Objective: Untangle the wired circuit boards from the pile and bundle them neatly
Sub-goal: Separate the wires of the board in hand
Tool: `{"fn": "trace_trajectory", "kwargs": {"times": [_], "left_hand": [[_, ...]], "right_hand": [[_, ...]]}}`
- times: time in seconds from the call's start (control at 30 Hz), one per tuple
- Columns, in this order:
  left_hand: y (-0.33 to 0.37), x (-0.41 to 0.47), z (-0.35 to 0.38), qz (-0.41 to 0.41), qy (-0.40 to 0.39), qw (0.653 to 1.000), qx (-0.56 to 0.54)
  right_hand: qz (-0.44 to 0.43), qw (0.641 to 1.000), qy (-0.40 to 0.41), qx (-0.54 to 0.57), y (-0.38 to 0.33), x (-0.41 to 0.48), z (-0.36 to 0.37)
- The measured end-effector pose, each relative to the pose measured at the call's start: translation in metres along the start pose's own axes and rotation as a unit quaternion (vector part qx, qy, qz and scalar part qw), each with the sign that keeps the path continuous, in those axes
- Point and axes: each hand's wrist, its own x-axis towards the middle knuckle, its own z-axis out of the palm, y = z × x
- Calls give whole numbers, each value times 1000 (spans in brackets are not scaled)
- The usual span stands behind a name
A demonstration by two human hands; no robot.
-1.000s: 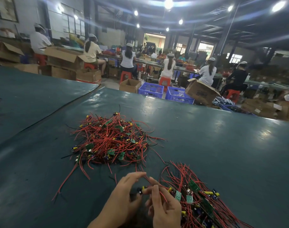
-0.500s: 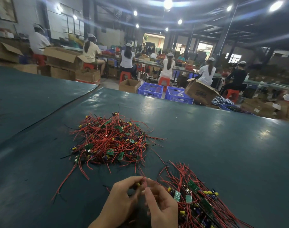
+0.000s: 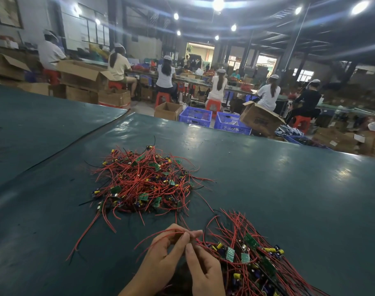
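Observation:
A tangled pile [image 3: 142, 182] of small green circuit boards with red wires lies mid-table. A second, more aligned heap of wired boards [image 3: 246, 255] lies at the lower right. At the bottom centre my left hand [image 3: 161, 259] pinches a red wire [image 3: 152, 239] that arcs out to the left over the table. My right hand [image 3: 203, 272] sits beside it, its fingers curled around wires at the left edge of the near heap; the fingertips of both hands meet.
The dark green table mat [image 3: 278, 199] runs wide to the right and far side. A loose red wire [image 3: 90, 231] trails left of my hands. Beyond the far edge stand blue crates [image 3: 196, 116], cardboard boxes [image 3: 260, 117] and seated workers.
My hands have pulled a red wire out so that it now arcs to the left of my left hand. Earlier they held a small yellow-tipped component between the fingertips.

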Motion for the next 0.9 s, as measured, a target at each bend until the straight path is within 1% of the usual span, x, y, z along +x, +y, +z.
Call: {"fn": "trace_trajectory", "kwargs": {"times": [0.13, 0.23, 0.3, 0.47, 0.63, 0.77, 0.9], "left_hand": [[4, 0, -2, 9, 8, 999, 44], [6, 1, -2, 6, 20, 999, 27], [8, 1, -1, 17, 40, 999, 12], [7, 3, -3, 19, 56, 997, -45], [8, 3, -3, 25, 53, 997, -46], [11, 1, -2, 28, 31, 999, -23], [12, 2, -4, 38, 48, 998, -30]], "right_hand": [[8, 999, -12, 30, -2, 0, -1], [36, 998, 12, 57, -1, 1, -1], [35, 997, 28, 60, -1, 1, -2], [10, 996, 52, 66, -1, 0, -2], [-19, 996, 67, 48, -2, 0, 0], [-48, 996, 78, 16, -2, -1, 2], [-68, 992, 102, -2, 2, 0, 3]]}}
